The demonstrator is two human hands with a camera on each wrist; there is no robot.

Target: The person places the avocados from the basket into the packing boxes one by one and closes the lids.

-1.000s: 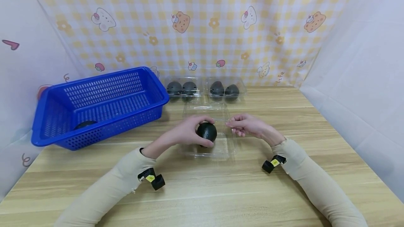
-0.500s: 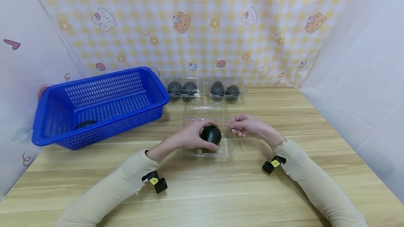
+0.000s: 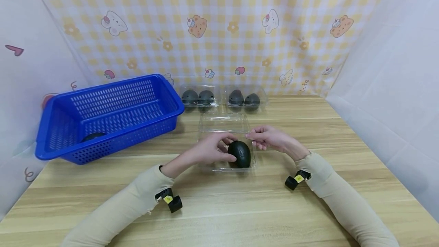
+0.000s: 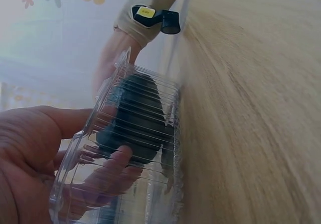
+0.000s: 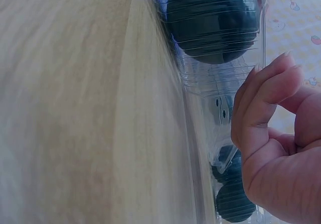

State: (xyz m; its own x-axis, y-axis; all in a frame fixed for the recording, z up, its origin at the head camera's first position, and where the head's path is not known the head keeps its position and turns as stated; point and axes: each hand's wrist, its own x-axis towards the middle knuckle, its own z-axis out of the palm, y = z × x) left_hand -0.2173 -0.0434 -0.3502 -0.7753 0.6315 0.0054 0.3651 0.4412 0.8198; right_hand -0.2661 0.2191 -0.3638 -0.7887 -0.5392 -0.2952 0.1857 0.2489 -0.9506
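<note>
A dark green avocado (image 3: 239,154) lies in the right part of a clear plastic clamshell container (image 3: 219,169), whose lid (image 3: 224,123) is folded back away from me. My left hand (image 3: 212,150) is inside the container at the avocado's left side, fingers loosely bent and thumb tip right at its skin. Through the clear wall in the left wrist view, the avocado (image 4: 138,116) shows beyond the fingers. At the container's right edge, my right hand (image 3: 269,137) pinches the rim between thumb and forefinger. The right wrist view shows this hand (image 5: 281,133) beside the wall.
A blue perforated basket (image 3: 127,130) stands at the left with a dark avocado (image 3: 93,136) inside. Behind the open container are two closed clamshells, the left one (image 3: 200,87) and the right one (image 3: 246,88), each with two avocados. A checked curtain (image 3: 219,48) hangs behind the table.
The avocado has moved right and toward me inside the container, and my left hand has loosened from around it. My right hand stays on the rim.
</note>
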